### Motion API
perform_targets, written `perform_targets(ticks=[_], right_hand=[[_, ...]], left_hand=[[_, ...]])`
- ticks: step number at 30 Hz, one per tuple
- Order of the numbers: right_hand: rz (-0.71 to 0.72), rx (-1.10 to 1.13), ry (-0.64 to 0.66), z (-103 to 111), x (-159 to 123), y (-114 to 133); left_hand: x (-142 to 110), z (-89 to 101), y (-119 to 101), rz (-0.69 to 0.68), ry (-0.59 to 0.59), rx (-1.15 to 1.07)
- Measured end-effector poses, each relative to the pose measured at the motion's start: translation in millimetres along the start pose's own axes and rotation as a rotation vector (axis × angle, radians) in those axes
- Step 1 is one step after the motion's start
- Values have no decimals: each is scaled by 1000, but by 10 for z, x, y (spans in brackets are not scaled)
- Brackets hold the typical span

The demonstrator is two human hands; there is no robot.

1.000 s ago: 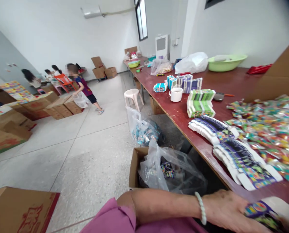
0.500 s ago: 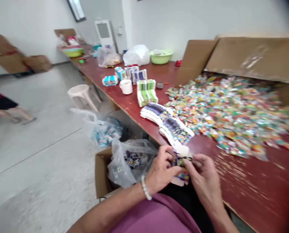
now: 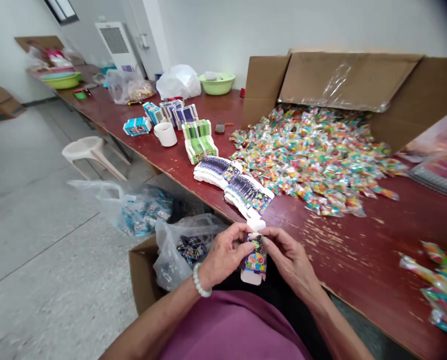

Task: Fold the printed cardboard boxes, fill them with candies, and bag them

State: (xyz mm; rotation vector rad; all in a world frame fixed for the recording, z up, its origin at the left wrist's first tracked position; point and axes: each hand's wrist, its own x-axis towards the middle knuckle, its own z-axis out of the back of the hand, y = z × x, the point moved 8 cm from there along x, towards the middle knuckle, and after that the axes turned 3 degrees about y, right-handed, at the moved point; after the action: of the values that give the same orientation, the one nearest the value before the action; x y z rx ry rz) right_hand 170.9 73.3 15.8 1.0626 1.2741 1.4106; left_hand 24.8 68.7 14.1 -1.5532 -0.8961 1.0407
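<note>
Between both hands, over my lap at the table edge, is a small printed candy box point(image 3: 255, 259), dark purple with bright sweets on it, its white end flaps sticking out. My left hand point(image 3: 227, 254) pinches its left side between thumb and fingers. On the opposite side my right hand point(image 3: 289, 252) grips the upper edge, thumb in front. Just beyond lie two fanned stacks of flat purple box blanks point(image 3: 248, 192). A big heap of wrapped candies point(image 3: 309, 155) spills from a cardboard carton point(image 3: 343, 82) further back.
Green boxes point(image 3: 200, 142), a white mug point(image 3: 165, 134) and blue boxes point(image 3: 137, 126) stand along the red table point(image 3: 343, 240). Left of my lap, a cardboard box point(image 3: 143, 275) holds a plastic bag of small purple boxes. A white stool point(image 3: 88, 147) stands on the floor. Loose candy packets point(image 3: 439, 285) lie at right.
My view has swung right, bringing the loose candy packets and a pink package into sight. The candy box has turned upright, its printed face toward me, still in both hands.
</note>
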Motion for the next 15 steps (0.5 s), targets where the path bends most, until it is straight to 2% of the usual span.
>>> perform_targets(ticks=[5, 11, 15], right_hand=[[-128, 57, 58, 48, 23, -119], [-221, 227, -71, 70, 30, -144], [-240, 149, 132, -5, -28, -217]], left_hand=[[-16, -55, 37, 52, 27, -66], [-50, -17, 1, -7, 0, 81], [-115, 54, 69, 19, -72, -64]])
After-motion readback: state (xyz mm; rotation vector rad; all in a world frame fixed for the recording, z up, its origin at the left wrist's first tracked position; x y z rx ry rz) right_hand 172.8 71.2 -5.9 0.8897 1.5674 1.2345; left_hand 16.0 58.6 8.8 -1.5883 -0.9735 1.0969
